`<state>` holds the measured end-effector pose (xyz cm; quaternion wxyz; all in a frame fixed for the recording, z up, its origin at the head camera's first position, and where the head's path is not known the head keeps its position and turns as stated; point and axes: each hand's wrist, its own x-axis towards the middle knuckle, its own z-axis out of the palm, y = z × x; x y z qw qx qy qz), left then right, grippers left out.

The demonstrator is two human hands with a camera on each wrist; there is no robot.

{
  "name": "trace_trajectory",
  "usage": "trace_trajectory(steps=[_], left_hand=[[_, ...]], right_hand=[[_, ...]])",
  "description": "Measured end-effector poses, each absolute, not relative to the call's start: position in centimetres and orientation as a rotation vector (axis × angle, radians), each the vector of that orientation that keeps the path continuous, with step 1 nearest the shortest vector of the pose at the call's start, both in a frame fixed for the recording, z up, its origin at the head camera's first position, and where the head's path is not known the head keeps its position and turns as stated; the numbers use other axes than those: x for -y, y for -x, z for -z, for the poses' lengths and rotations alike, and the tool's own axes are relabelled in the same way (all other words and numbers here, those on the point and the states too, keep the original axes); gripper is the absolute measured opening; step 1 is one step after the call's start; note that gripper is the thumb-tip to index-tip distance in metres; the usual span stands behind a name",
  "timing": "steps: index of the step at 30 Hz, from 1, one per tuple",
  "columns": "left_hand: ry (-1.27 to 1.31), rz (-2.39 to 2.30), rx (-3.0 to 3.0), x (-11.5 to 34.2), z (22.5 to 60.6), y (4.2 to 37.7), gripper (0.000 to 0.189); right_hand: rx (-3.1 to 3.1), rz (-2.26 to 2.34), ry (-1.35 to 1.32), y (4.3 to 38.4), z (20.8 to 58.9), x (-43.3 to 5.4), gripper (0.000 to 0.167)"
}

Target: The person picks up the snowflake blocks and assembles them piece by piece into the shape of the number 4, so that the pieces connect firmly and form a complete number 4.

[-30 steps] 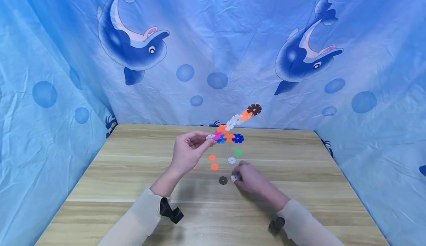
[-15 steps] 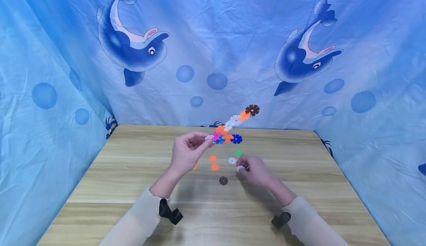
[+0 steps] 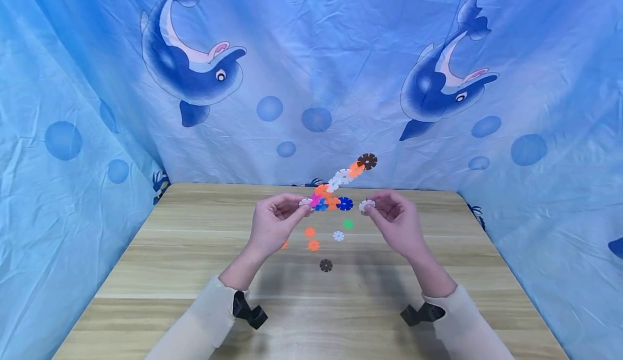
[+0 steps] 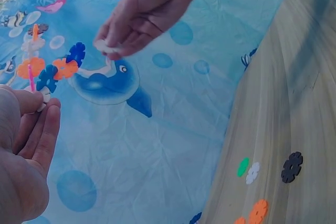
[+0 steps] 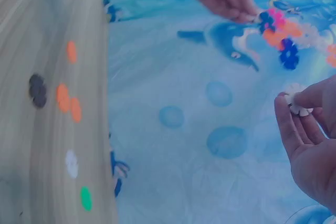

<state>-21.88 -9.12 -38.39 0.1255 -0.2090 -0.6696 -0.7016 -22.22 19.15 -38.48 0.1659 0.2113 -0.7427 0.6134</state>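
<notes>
Above the wooden worktop (image 3: 311,317), my left hand (image 3: 273,219) pinches a multicoloured notched-disc chain (image 3: 332,203), right hand (image 3: 399,225) a white disc (image 3: 365,205), apparently exposing edges.

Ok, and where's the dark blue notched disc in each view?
Head: dark blue notched disc, slightly right of and below centre.
Left wrist: dark blue notched disc, upper left.
Right wrist: dark blue notched disc, upper right.
Shared landmark: the orange notched disc joined to it.

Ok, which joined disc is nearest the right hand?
The dark blue disc, at the lower branch's tip. Every other joined disc sits farther from the right hand, even the brown one at the upper tip.
</notes>
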Motion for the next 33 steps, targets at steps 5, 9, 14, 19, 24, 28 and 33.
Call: trace_trajectory(steps=[5, 9, 14, 19, 24, 28, 33], left_hand=[[0.617, 2.056, 1.943, 9.02, 38.54, 21.81, 0.014], [0.629, 2.070, 1.936, 8.93, 38.73, 21.76, 0.014], [0.631, 2.055, 1.940, 8.99, 38.88, 21.77, 0.014], [0.607, 2.027, 1.953, 9.19, 38.66, 21.82, 0.014], [0.631, 2.036, 1.948, 9.09, 38.56, 21.83, 0.014], [0.638, 2.037, 1.954, 9.01, 38.68, 21.85, 0.014], [0.646, 2.045, 1.961, 8.87, 38.81, 21.86, 0.013]], right_hand=[[2.047, -1.752, -0.667, 21.53, 37.68, -18.66, 0.019], [2.061, -1.714, -0.683, 21.30, 37.59, -18.42, 0.018], [2.061, -1.694, -0.692, 21.21, 37.58, -18.23, 0.018], [2.055, -1.684, -0.696, 21.14, 37.42, -18.09, 0.018], [2.056, -1.642, -0.716, 21.25, 37.49, -18.16, 0.019], [2.058, -1.628, -0.725, 21.25, 37.51, -18.21, 0.020], [2.078, -1.603, -0.741, 21.17, 37.56, -18.30, 0.021]])
